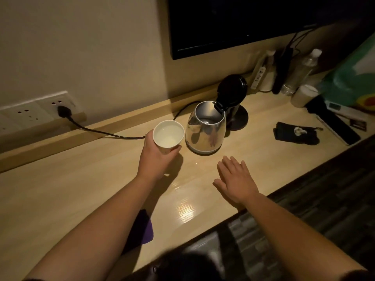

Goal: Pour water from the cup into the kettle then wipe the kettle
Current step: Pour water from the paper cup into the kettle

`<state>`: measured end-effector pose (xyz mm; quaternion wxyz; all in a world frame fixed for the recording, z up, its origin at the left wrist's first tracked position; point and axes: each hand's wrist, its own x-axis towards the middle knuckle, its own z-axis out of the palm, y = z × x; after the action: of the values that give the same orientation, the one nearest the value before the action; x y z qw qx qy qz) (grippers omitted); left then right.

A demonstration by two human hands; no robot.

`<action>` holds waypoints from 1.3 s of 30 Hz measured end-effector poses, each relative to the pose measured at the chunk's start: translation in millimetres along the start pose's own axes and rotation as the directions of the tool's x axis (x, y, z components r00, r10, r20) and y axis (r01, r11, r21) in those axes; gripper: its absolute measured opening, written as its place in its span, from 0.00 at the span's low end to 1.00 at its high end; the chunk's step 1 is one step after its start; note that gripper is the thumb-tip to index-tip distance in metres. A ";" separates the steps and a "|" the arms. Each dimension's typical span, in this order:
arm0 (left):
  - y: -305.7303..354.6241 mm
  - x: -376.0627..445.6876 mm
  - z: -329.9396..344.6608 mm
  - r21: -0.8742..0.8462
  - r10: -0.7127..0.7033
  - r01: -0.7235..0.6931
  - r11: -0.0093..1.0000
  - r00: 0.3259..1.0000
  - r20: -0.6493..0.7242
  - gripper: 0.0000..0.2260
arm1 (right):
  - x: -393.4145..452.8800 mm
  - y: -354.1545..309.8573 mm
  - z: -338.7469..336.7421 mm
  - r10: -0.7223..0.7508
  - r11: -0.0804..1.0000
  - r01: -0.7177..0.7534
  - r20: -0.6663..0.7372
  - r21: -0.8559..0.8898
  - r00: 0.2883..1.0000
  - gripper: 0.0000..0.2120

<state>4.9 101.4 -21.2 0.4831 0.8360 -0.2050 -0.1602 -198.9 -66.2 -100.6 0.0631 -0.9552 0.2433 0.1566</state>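
Observation:
A white paper cup (168,136) with water in it is held upright above the wooden desk by my left hand (157,157), just left of the kettle. The steel kettle (206,128) stands on the desk with its black lid (232,90) flipped up and its mouth showing. My right hand (236,178) hovers flat and open over the desk in front of the kettle, fingers spread, holding nothing. A purple cloth (145,230) lies on the desk, partly hidden under my left forearm.
The kettle's black base (239,118) sits behind it, its cord running left to a wall socket (64,111). A dark pouch (296,133), a remote, bottles and a roll stand at the right. A dark screen (233,23) hangs above. The desk edge (203,233) runs diagonally.

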 end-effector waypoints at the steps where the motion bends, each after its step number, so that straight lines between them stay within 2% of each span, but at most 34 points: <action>1: 4.3 0.0 5.2 0.000 0.003 -0.003 1.000 1.000 -0.011 0.39 | -1.5 10.6 0.5 0.006 1.000 -0.006 0.003 -0.001 1.000 0.32; 11: 35.7 1.9 39.2 0.067 0.051 -0.044 0.997 0.993 -0.107 0.38 | 18.7 62.1 21.6 0.003 1.000 -0.003 0.001 0.007 1.000 0.34; 16: 47.0 3.2 45.2 0.087 0.075 -0.065 0.994 0.990 -0.122 0.37 | 25.2 69.4 32.9 -0.028 0.999 0.028 -0.002 0.041 1.000 0.41; 24: 64.2 15.1 35.8 0.153 0.131 -0.109 0.982 0.981 -0.142 0.36 | 25.4 70.9 37.9 -0.034 0.996 0.036 -0.035 0.081 0.999 0.41; 30: 70.0 29.0 28.7 0.206 0.161 -0.138 0.969 0.982 -0.099 0.34 | 25.6 70.7 36.0 -0.032 0.997 0.036 -0.047 0.073 0.998 0.46; 39: 68.5 42.2 26.3 0.303 0.213 -0.204 0.931 0.977 0.004 0.34 | 27.4 71.5 40.0 -0.032 0.995 0.038 -0.067 0.091 0.997 0.45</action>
<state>16.2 30.1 23.0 0.3669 0.8757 -0.3075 -0.0628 -221.5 -133.0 -150.5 0.1018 -0.9600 0.2353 0.1127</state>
